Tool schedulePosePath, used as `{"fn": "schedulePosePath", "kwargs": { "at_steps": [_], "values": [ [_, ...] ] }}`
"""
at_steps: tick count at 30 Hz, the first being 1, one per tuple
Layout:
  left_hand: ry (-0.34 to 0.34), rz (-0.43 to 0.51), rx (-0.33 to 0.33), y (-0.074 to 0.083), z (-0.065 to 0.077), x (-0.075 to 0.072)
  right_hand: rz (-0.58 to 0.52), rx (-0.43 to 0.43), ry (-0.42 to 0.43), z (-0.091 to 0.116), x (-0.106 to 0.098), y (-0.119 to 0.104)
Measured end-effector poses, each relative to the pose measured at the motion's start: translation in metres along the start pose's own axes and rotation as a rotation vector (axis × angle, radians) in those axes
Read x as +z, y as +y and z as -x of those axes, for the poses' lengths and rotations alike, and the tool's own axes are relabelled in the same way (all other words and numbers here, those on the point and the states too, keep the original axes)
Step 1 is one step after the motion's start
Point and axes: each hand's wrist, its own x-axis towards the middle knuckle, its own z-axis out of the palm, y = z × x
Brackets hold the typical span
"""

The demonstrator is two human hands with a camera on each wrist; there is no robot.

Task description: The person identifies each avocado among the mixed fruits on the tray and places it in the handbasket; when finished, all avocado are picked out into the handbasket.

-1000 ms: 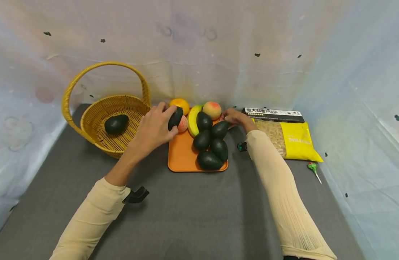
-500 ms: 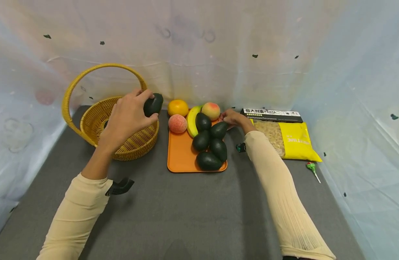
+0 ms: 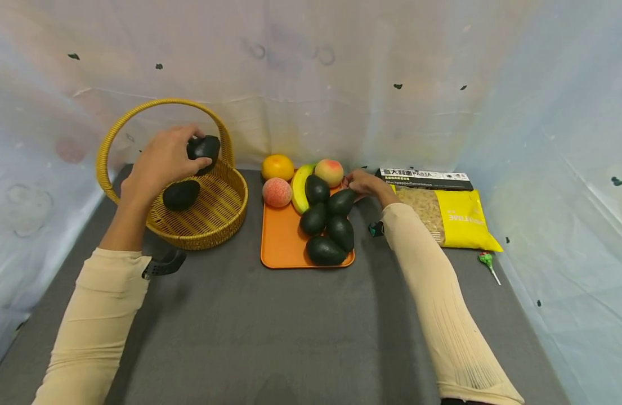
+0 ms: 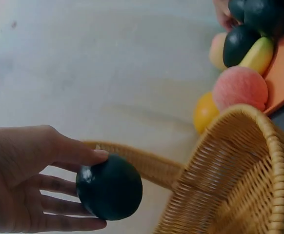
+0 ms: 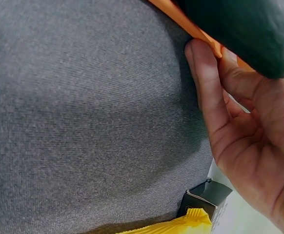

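Note:
My left hand (image 3: 157,162) holds a dark green avocado (image 3: 205,149) between thumb and fingers, above the yellow wicker basket (image 3: 209,241) and inside the arch of its handle. Inside the basket lies another avocado (image 3: 181,195). In the left wrist view the held avocado (image 4: 110,187) is gripped at its side. My right hand (image 3: 363,183) pinches the right edge of the orange tray (image 3: 282,239), thumb and finger over the rim in the right wrist view. Several avocados (image 3: 327,251), a banana (image 3: 299,191), a red peach (image 3: 277,192), an orange (image 3: 277,167) and a pale peach (image 3: 329,172) are on the tray.
Right of the tray stand a black pasta box (image 3: 427,180) and a yellow pasta bag (image 3: 460,219). A green lollipop (image 3: 487,260) lies near the right side of the grey table (image 3: 300,337). A pale sheet (image 3: 311,84) hangs behind.
My left hand has lifted the avocado off the tray area and carried it left to above the basket. The right hand has stayed at the tray's edge.

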Motion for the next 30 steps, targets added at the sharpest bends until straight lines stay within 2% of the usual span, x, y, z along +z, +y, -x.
{"fn": "schedulePosePath", "kwargs": {
  "at_steps": [4,9,13,15,22,24,30],
  "values": [
    [-0.033,-0.005,-0.049,-0.021,-0.011,0.012,-0.013,-0.002,0.005,-0.001,0.001,-0.001],
    [-0.131,0.003,-0.124,-0.041,-0.03,0.031,-0.009,-0.005,0.001,-0.001,0.003,-0.002],
    [-0.2,0.006,-0.184,-0.045,-0.041,0.041,-0.001,-0.004,-0.001,0.001,0.001,-0.001],
    [-0.207,0.016,-0.211,-0.045,-0.044,0.044,-0.001,-0.008,0.001,0.002,-0.001,-0.001],
    [-0.24,0.178,-0.287,-0.051,-0.044,0.064,-0.001,-0.008,0.025,0.001,-0.003,0.0],
    [-0.233,0.168,-0.299,-0.055,-0.042,0.067,-0.006,-0.015,0.017,-0.001,-0.001,-0.001],
    [-0.108,0.042,-0.278,-0.067,-0.037,0.072,-0.016,-0.015,0.015,-0.001,0.001,-0.004]
  ]
}}
